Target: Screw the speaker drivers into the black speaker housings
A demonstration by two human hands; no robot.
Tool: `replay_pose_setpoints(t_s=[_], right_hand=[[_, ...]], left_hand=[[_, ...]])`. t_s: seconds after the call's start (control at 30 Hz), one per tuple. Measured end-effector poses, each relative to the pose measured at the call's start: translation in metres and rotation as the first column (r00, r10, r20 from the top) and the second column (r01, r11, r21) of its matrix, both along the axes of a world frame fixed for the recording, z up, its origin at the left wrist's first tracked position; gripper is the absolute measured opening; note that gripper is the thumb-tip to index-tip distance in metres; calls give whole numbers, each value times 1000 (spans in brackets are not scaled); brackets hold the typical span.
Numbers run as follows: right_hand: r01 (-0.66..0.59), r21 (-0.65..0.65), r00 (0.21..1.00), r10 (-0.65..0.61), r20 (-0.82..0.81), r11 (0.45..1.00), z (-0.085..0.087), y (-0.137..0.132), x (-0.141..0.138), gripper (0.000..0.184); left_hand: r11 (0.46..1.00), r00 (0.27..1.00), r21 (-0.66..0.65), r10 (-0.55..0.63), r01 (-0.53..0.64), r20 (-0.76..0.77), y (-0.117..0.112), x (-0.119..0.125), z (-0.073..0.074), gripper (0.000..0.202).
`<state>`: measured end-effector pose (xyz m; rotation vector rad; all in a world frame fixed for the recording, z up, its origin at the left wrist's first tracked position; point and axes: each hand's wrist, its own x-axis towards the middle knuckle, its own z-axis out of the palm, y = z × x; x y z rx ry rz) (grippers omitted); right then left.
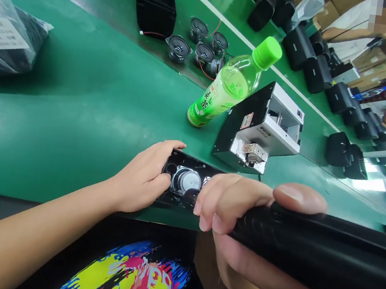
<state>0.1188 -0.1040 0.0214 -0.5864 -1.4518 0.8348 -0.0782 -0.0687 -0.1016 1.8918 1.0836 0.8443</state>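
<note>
My left hand [144, 173] is closed around the left end of a long black speaker cabinet [188, 159] at the table's near edge. Inside the cabinet's opening sits a round speaker driver [188, 180] with a pale back. My right hand [238, 200] grips a thick black electric screwdriver [328, 247], thumb lying along its top. The screwdriver's front end points at the cabinet beside the driver. Its bit, and the cabinet's right part, are hidden behind my right fingers.
Beyond the cabinet stands a screw feeder [262, 130], with a green tea bottle [221, 89] beside it. Several loose speaker drivers [178, 48] lie near another black cabinet [155, 2]. A plastic-bagged bundle [6, 49] is at left. Black speakers [300, 47] line the far side, near co-workers.
</note>
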Motion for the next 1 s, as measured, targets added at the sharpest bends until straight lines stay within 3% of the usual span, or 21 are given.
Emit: replay_pose_setpoints(t_s=[0.1,0.27,0.53,0.8,1.0], right_hand=[[17,-4,999,-17,-38,1000,-3,2,-4,33],[-6,4,1000,6,2,1000,-1,-2,-8,31],[-171,45,982,166,89,984,-10,-7,-6,17],[-157,43,986,155,55,987,-17,-9,-11,37],[-128,107,992,129,-1,986,-26,-5,-15,41]], left_hand=[[1000,1000,17,-1,1,7,0,0,-1,75],[1000,1000,29,1,-1,8,-1,2,-2,74],[1000,1000,27,-5,5,8,-3,4,-2,74],[1000,1000,17,-25,26,-8,-2,3,9,73],[1000,1000,17,-18,18,0,-1,6,3,76]])
